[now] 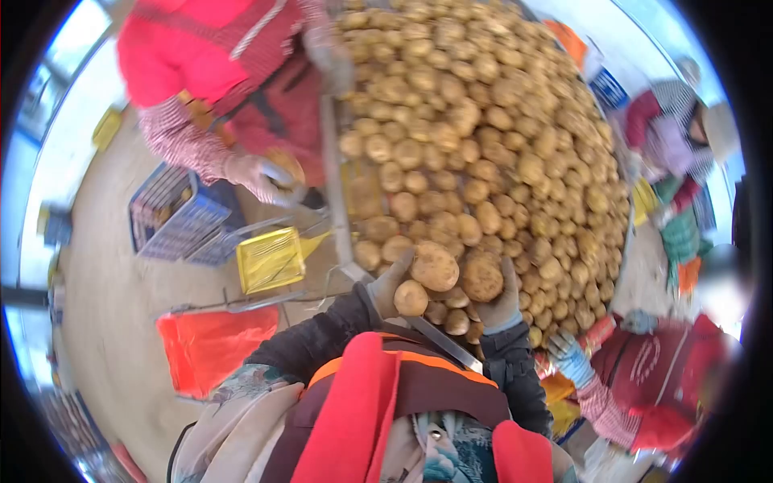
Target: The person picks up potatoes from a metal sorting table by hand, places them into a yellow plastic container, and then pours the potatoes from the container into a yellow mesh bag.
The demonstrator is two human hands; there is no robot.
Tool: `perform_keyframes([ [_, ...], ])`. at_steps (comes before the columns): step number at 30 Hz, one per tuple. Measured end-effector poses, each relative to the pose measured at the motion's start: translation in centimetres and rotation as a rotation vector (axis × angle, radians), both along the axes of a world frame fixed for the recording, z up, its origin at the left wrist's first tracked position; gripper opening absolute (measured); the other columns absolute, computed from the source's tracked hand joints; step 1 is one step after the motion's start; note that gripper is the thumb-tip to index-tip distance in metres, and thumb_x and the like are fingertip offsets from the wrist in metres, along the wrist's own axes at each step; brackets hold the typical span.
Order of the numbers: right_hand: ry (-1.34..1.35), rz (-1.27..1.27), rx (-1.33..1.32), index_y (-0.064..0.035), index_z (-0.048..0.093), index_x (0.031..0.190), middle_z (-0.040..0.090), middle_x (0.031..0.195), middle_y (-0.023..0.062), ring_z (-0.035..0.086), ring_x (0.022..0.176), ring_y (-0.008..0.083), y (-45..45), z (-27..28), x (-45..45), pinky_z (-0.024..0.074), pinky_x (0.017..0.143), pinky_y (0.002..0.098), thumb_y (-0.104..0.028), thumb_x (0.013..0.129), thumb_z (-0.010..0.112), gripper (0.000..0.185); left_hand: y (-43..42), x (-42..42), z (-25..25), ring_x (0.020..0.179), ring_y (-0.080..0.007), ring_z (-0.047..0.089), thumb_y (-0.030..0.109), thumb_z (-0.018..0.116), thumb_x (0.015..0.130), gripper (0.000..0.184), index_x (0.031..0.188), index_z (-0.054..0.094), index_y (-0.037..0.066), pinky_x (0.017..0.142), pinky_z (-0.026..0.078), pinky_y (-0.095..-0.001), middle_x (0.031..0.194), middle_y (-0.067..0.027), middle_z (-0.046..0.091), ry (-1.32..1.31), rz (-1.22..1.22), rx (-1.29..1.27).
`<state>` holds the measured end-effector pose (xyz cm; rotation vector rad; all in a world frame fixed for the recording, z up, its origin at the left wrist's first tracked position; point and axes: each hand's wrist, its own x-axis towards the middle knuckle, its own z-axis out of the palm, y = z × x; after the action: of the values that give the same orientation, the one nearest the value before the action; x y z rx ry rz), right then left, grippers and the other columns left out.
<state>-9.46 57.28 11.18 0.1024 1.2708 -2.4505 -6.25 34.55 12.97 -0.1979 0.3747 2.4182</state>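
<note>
My gloved left hand [390, 286] is closed around a large potato [436, 266], and a smaller potato [411, 298] sits against its fingers just below. Opposite it, my gloved right hand [502, 306] grips another large, brownish potato [482, 276] from its right side. Both hands are over the near edge of a big heap of potatoes [483, 145], close to the table's metal rim [447, 344]. Part of each hand's fingers is hidden behind the potatoes.
At the upper left a person in red [233, 80] stands beside the heap. Blue crates [181, 213], a yellow basket [271, 259] and a red bag [213, 342] are on the left. A co-worker's gloved hand [570, 358] is close on my right; another person [676, 129] stands across.
</note>
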Motion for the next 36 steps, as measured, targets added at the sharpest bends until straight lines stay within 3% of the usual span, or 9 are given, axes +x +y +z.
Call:
perform_keyframes([
  [5, -0.441, 0.1, -0.246, -0.0075, 0.05, 0.127, 0.06, 0.116, 0.0121, 0.058, 0.109, 0.0292, -4.3, 0.3, -0.7, 0.0492, 0.093, 0.0482, -0.038, 0.091, 0.061, 0.048, -10.0, 4.1, -1.8, 0.113, -0.0312, 0.056, 0.06, 0.054, 0.087, 0.073, 0.135, 0.042, 0.006, 0.084, 0.054, -0.036, 0.127, -0.0155, 0.054, 0.34, 0.469, -0.449],
  [11, -0.469, 0.351, -0.088, -0.0053, 0.053, 0.12, 0.059, 0.112, 0.0072, 0.06, 0.103, 0.0214, -11.9, 0.3, -0.8, 0.0518, 0.089, 0.0383, -0.026, 0.093, 0.058, 0.035, -21.2, 10.4, -6.7, 0.104, -0.0351, 0.059, 0.052, 0.061, 0.086, 0.061, 0.127, 0.048, 0.008, 0.078, 0.058, -0.0371, 0.12, -0.0169, 0.056, -0.457, 0.903, -0.214],
  [17, -0.223, 0.534, 0.147, -0.0033, 0.049, 0.124, 0.059, 0.109, 0.0094, 0.061, 0.095, 0.0184, -23.5, -4.3, -0.7, 0.0523, 0.083, 0.0318, -0.029, 0.09, 0.063, 0.045, -26.4, 11.4, -11.9, 0.096, -0.0237, 0.062, 0.04, 0.059, 0.091, 0.043, 0.121, 0.05, 0.01, 0.083, 0.054, -0.0379, 0.111, -0.0095, 0.06, -0.717, 0.927, -0.506],
  [19, -0.268, 0.651, 0.212, -0.003, 0.047, 0.126, 0.059, 0.11, 0.0102, 0.06, 0.095, 0.0193, -28.1, -4.7, 0.2, 0.0513, 0.083, 0.0317, -0.033, 0.09, 0.063, 0.05, -28.7, 13.3, -16.2, 0.096, -0.0225, 0.061, 0.039, 0.055, 0.093, 0.04, 0.121, 0.051, 0.01, 0.084, 0.053, -0.0364, 0.109, -0.009, 0.061, -0.58, 0.891, -0.636],
  [20, -0.137, 0.643, 0.285, -0.0038, 0.047, 0.127, 0.059, 0.112, 0.0106, 0.058, 0.101, 0.0213, -31.1, -8.8, 1.1, 0.0491, 0.089, 0.034, -0.038, 0.09, 0.063, 0.053, -29.0, 15.0, -18.6, 0.098, -0.0216, 0.061, 0.039, 0.05, 0.095, 0.04, 0.122, 0.05, 0.01, 0.088, 0.051, -0.0369, 0.107, -0.0086, 0.062, -0.044, 0.886, -1.056],
  [21, -0.022, 0.684, 0.345, -0.0039, 0.048, 0.127, 0.059, 0.114, 0.0124, 0.057, 0.105, 0.024, -32.2, -7.1, 1.6, 0.0467, 0.093, 0.036, -0.04, 0.09, 0.062, 0.053, -28.8, 13.3, -14.9, 0.104, -0.0239, 0.059, 0.041, 0.048, 0.095, 0.042, 0.122, 0.05, 0.01, 0.091, 0.049, -0.0399, 0.112, -0.0107, 0.06, -0.523, 0.984, -0.487],
  [24, 0.324, 0.673, 0.7, -0.0044, 0.048, 0.126, 0.057, 0.118, 0.0197, 0.054, 0.112, 0.035, -33.8, -12.1, 3.1, 0.0403, 0.101, 0.0411, -0.037, 0.089, 0.062, 0.052, -28.0, 11.4, -10.0, 0.109, -0.0279, 0.057, 0.048, 0.046, 0.095, 0.053, 0.126, 0.053, 0.006, 0.096, 0.043, -0.043, 0.122, -0.0103, 0.059, -0.644, 0.955, -0.601],
  [27, 0.746, 0.454, 0.907, -0.0041, 0.051, 0.123, 0.057, 0.115, 0.0222, 0.053, 0.11, 0.0398, -25.8, -3.4, 0.9, 0.0418, 0.097, 0.0439, -0.03, 0.086, 0.063, 0.046, -29.2, 11.7, -13.5, 0.111, -0.0242, 0.053, 0.036, 0.053, 0.095, 0.048, 0.129, 0.047, 0.004, 0.096, 0.042, -0.0348, 0.12, -0.0085, 0.055, -0.316, 0.824, -1.65],
  [36, 0.748, -0.469, 1.783, -0.0057, 0.049, 0.125, 0.048, 0.124, 0.0201, 0.045, 0.114, 0.0403, 0.3, 0.4, -10.9, 0.0405, 0.094, 0.0485, -0.022, 0.075, 0.072, 0.057, -14.5, -4.7, -7.8, 0.123, -0.0243, 0.042, 0.004, 0.05, 0.092, 0.042, 0.133, 0.041, 0.001, 0.107, 0.032, -0.0353, 0.133, -0.0125, 0.041, 0.73, 0.876, -1.92],
])
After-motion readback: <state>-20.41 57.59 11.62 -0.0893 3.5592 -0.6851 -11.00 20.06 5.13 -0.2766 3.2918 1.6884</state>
